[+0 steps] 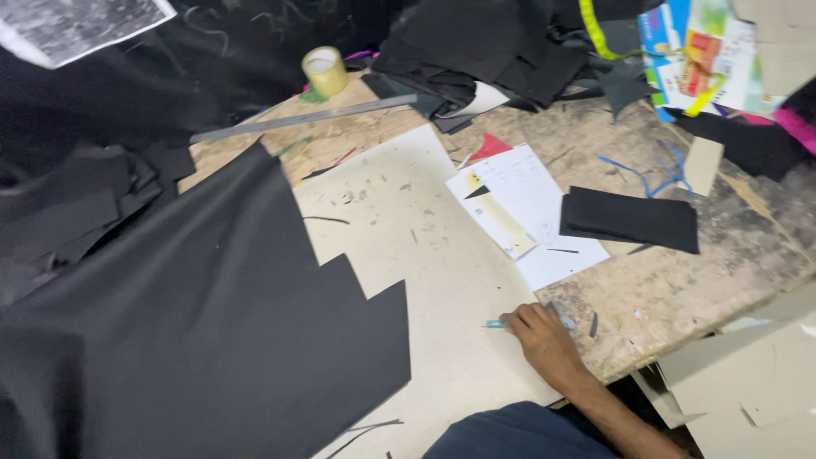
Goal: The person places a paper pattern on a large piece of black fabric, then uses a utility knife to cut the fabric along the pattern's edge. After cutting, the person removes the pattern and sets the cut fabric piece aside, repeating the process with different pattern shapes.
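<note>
My right hand (544, 336) rests near the table's front edge, its fingers closed on a thin light-blue stick (495, 324) that looks like a chalk pencil. The hand lies on the edge of a large cream board (425, 255). A big sheet of black fabric (204, 340) with a stepped cut edge covers the left of the board. My left hand is out of sight.
A folded black fabric piece (629, 218) lies on the wooden table (680, 289), beside white paper sheets (527, 208). A metal ruler (302, 118) and a tape roll (325, 71) sit at the back. Black scraps (484, 51) are heaped behind, with coloured packaging (705, 55) at the far right.
</note>
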The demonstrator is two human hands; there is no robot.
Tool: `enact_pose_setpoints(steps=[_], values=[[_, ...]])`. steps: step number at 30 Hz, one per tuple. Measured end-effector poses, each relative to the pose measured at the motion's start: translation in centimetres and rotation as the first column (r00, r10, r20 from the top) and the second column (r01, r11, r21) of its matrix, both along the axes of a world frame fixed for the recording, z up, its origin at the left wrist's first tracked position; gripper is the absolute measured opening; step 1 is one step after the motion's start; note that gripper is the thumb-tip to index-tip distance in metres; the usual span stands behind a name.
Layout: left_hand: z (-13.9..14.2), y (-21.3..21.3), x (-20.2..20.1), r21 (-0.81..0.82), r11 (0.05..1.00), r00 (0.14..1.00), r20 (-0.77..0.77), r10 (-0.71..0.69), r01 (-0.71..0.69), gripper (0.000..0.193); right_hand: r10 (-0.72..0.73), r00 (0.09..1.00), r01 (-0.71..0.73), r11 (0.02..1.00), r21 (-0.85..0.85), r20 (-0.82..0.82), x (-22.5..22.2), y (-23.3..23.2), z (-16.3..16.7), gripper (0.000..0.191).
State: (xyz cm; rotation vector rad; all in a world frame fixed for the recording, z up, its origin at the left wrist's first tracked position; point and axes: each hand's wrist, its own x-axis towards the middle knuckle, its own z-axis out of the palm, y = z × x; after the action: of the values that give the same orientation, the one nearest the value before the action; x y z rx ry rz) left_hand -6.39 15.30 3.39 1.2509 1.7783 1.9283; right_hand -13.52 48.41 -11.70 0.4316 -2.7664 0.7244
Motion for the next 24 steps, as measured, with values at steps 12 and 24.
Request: enact_pose_setpoints(steps=[12,24], values=[[-5.3,-4.2,2.2,-0.649,-0.004,0.222,-0.266,0.938,-0.761,0.029,-0.041,0.921,0.050,0.999,-0.012,0.387,-7.2,-1.4,4.1,0.027],[-13.3,-3.9,9.3,-0.581,-0.242,0.086,-0.478,0.874,-0.777,0.023,-0.318,0.902,0.294,0.948,0.124,0.292,-16.5,2.0,0.1,0.090]])
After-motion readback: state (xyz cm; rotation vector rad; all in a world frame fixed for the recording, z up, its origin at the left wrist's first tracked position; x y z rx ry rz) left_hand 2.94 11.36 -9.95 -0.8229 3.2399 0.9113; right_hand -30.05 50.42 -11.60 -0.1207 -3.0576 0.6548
